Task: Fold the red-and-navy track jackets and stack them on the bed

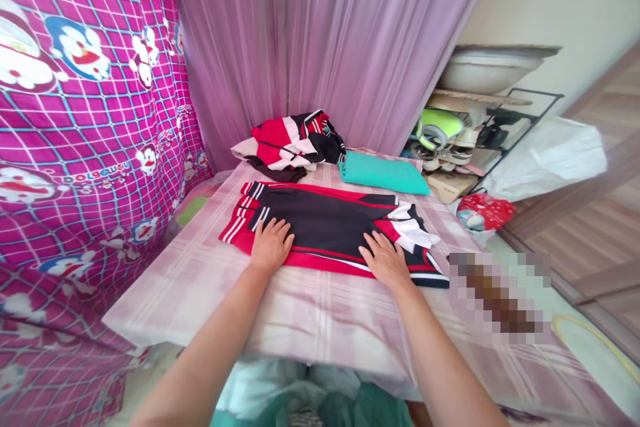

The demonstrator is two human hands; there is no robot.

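Observation:
A black, red and white track jacket (320, 217) lies partly folded across the middle of the table, with striped cuffs at its left end and a striped hem at its right. My left hand (271, 245) rests flat on its left part, fingers spread. On the right part, near the white section, my right hand (387, 259) lies palm down with fingers apart. Both hands touch the cloth without gripping it. Whatever lies under the palms is hidden.
Behind the jacket sits a heap of red, white and black clothes (293, 143) beside a folded turquoise cloth (383, 172). A plaid cloth covers the table (320, 320). Right of it stands a shoe rack (520, 127) holding shoes and a basin (495, 70). Curtains hang behind and left.

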